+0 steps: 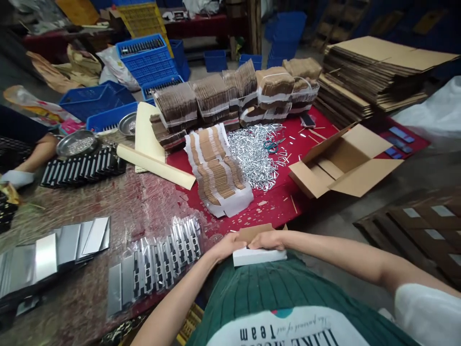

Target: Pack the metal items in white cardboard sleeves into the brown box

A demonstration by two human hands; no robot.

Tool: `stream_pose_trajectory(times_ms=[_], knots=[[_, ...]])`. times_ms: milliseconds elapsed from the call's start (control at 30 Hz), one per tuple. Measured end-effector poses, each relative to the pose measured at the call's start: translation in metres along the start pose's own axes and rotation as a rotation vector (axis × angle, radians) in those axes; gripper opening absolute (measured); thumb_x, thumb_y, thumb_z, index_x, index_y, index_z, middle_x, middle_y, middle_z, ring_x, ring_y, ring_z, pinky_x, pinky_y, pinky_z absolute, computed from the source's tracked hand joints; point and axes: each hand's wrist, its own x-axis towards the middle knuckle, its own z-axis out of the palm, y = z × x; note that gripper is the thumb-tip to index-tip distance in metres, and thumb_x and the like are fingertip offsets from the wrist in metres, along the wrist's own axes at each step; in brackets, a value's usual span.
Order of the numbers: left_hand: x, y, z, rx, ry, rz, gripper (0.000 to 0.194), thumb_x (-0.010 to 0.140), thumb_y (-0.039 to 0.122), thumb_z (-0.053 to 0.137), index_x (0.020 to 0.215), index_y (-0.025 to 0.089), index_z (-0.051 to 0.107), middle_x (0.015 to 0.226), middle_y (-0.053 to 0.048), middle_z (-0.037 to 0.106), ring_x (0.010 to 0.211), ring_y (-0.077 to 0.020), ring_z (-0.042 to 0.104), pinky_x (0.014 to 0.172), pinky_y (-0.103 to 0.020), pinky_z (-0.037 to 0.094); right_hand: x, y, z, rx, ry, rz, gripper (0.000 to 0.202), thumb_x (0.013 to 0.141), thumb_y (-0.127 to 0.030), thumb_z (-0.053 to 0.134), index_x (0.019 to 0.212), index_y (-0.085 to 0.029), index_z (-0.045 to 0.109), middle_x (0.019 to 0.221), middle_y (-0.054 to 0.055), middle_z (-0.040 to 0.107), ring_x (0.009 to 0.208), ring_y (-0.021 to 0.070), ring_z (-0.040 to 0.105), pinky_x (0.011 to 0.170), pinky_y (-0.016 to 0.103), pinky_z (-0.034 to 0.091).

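Observation:
A small cardboard box [258, 258], white outside with a brown raised flap [254, 232], is held close against my green apron at the table's front edge. My left hand [227, 246] grips its left end. Over the top of the box, my right hand [267, 240] is closed on it with the fingers bent at its opening. What lies inside the box is hidden by my hands. Just beyond stands a stack of flat brown cartons with white bands [219, 180]. To the left lies a row of plastic-wrapped metal parts [158, 257].
A heap of small silvery metal pieces [254, 156] with scissors [273, 145] lies on the red cloth. An open carton [345, 166] stands at right. Silver plates [46, 257] lie at left. Across the table, another person's arm [39, 154] is beside black parts [81, 168].

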Motion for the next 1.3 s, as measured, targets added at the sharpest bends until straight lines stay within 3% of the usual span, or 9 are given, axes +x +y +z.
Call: stream_pose_trajectory(times_ms=[67,233,367,500,700,900,1067,1167,1300], knots=[[0.012,-0.007,0.005,0.040,0.000,0.000,0.043,0.066,0.040,0.070,0.098,0.012,0.064,0.089,-0.006,0.067,0.077,-0.0168,0.058,0.068,-0.026,0.044,-0.005,-0.003,-0.002,-0.053,0.058,-0.108,0.027,0.077,-0.041,0.056,0.069,-0.017,0.066,0.065,0.002,0.063,0.057,0.0142,0.053,0.056,0.026,0.040],[0.029,-0.011,0.000,0.045,0.135,0.054,0.069,0.057,0.030,0.077,0.119,0.013,0.053,0.101,-0.009,0.064,0.086,-0.0180,0.059,0.074,-0.028,0.047,-0.028,0.004,-0.017,-0.321,0.749,-0.269,0.031,0.090,-0.035,0.037,0.083,-0.018,0.062,0.087,0.009,0.064,0.084,0.0193,0.055,0.077,0.031,0.041],[0.035,-0.004,0.002,0.195,0.035,0.056,0.057,0.067,0.031,0.068,0.120,0.015,0.054,0.102,-0.008,0.065,0.087,-0.0182,0.060,0.076,-0.028,0.047,-0.027,0.035,-0.021,-0.300,0.391,-0.285,0.036,0.088,-0.039,0.041,0.064,-0.018,0.057,0.066,0.004,0.060,0.066,0.0149,0.054,0.066,0.026,0.040],[0.037,0.017,0.003,0.534,-0.102,0.096,0.032,0.077,0.030,0.054,0.107,0.023,0.065,0.098,-0.004,0.068,0.091,-0.0214,0.061,0.084,-0.029,0.044,-0.010,0.058,-0.045,-0.049,0.521,-0.131,0.039,0.088,-0.046,0.039,0.074,-0.016,0.059,0.069,0.001,0.059,0.064,0.0119,0.051,0.059,0.022,0.039],[0.049,0.043,-0.004,0.675,-0.449,-0.001,0.041,0.083,0.040,0.048,0.119,0.023,0.059,0.116,-0.001,0.063,0.102,-0.0202,0.057,0.089,-0.027,0.041,0.001,0.080,-0.082,-0.009,-0.301,0.135,0.053,0.072,-0.068,0.051,0.079,-0.016,0.058,0.062,-0.004,0.050,0.054,0.0087,0.046,0.048,0.020,0.037],[0.071,0.037,0.017,1.197,-0.359,-0.142,0.025,0.076,0.033,0.052,0.092,0.016,0.062,0.089,-0.008,0.066,0.080,-0.0225,0.060,0.065,-0.027,0.041,0.025,0.056,-0.080,-0.550,-0.504,0.203,0.047,0.067,-0.062,0.063,0.065,-0.016,0.056,0.049,-0.004,0.048,0.050,0.0105,0.049,0.051,0.023,0.039],[0.051,0.030,0.017,0.725,-0.207,-0.073,0.034,0.071,0.048,0.058,0.084,0.018,0.050,0.077,0.002,0.056,0.066,-0.0123,0.050,0.055,-0.021,0.033,0.033,0.050,-0.105,-0.271,-0.262,-0.187,0.047,0.072,-0.063,0.056,0.076,-0.017,0.061,0.064,-0.001,0.059,0.056,0.0097,0.051,0.053,0.020,0.039],[0.035,0.014,0.015,0.458,0.181,-0.090,0.033,0.083,0.051,0.041,0.086,0.018,0.045,0.068,0.004,0.050,0.060,-0.0108,0.046,0.055,-0.021,0.034,0.056,0.064,-0.130,-0.022,0.203,-0.045,0.048,0.087,-0.058,0.035,0.091,-0.017,0.059,0.076,0.002,0.064,0.060,0.0119,0.055,0.056,0.022,0.042],[0.044,-0.019,0.024,0.838,0.651,-0.007,0.033,0.083,0.035,0.049,0.111,0.018,0.046,0.087,-0.004,0.058,0.079,-0.0177,0.053,0.070,-0.029,0.040,0.115,0.078,-0.149,-0.198,0.676,0.197,0.037,0.088,-0.044,0.040,0.099,-0.014,0.057,0.095,0.011,0.063,0.088,0.0210,0.059,0.073,0.029,0.045]])
